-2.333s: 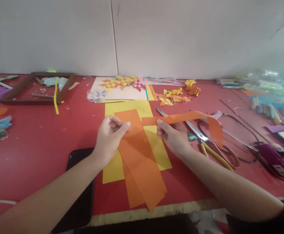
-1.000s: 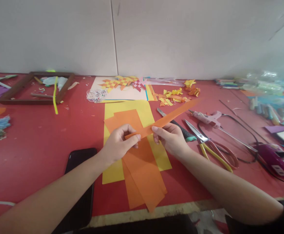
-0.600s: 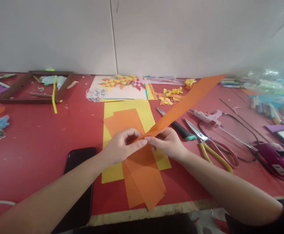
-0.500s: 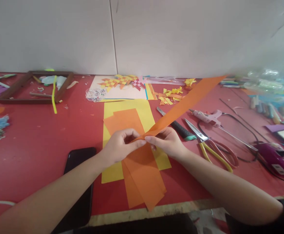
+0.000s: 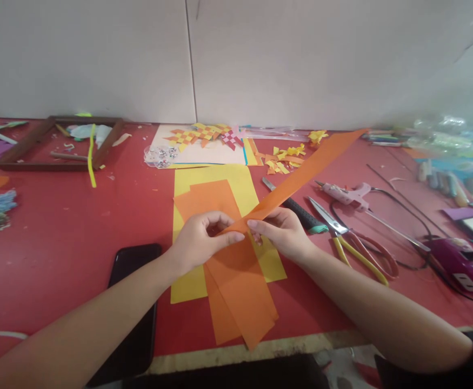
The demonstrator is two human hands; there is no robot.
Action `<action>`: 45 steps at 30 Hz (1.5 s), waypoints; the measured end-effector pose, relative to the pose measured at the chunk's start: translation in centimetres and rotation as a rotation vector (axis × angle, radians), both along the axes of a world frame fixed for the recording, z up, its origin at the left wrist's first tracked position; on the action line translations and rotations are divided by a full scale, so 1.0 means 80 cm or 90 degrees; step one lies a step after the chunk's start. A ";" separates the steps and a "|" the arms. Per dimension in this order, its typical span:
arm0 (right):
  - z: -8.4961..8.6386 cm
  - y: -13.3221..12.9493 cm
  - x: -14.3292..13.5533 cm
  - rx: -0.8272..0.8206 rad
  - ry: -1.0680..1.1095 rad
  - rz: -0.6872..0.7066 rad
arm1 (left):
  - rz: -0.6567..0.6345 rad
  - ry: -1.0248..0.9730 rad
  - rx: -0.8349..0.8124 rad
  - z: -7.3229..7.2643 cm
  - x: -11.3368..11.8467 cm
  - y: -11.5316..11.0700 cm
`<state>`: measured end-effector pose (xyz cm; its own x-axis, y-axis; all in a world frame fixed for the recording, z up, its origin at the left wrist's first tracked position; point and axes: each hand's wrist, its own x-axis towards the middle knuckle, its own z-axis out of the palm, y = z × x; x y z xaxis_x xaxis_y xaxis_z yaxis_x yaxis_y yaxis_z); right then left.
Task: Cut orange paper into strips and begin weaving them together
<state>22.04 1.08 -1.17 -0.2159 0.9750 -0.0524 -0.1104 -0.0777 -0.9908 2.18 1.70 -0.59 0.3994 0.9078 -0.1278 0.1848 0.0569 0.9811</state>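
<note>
A long orange strip (image 5: 301, 181) was pinched at one end, its tail loose in the air.
The left hand (image 5: 201, 237) and right hand (image 5: 282, 232) were close together, both clamped on the strip's near end, above the orange sheets (image 5: 240, 286) and yellow sheet (image 5: 190, 283). With so short a stretch gripped, a crooked pinch could have creased it askew; the unsupported tail could have twisted, or snagged on the knife (image 5: 302, 215) or scissors (image 5: 337, 226) had it dipped.
</note>
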 end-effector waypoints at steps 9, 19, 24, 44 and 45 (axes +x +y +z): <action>-0.003 0.000 0.001 -0.029 0.007 0.006 | 0.007 0.000 -0.012 -0.007 -0.001 -0.003; -0.005 0.006 0.009 -0.006 0.040 -0.030 | -0.110 0.046 0.172 0.001 -0.006 -0.001; -0.006 0.005 0.008 -0.012 0.021 -0.022 | -0.090 0.062 0.152 0.006 -0.005 -0.002; -0.002 0.005 0.010 -0.032 0.002 -0.014 | -0.163 0.078 0.218 0.006 -0.006 -0.007; -0.001 0.004 0.008 -0.033 -0.001 -0.003 | -0.162 0.063 0.219 0.007 -0.006 -0.007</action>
<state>22.71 1.39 -1.24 -0.2111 0.9720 -0.1031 -0.1093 -0.1283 -0.9857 1.70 1.14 -0.06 0.6173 0.7782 0.1157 0.2442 -0.3294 0.9121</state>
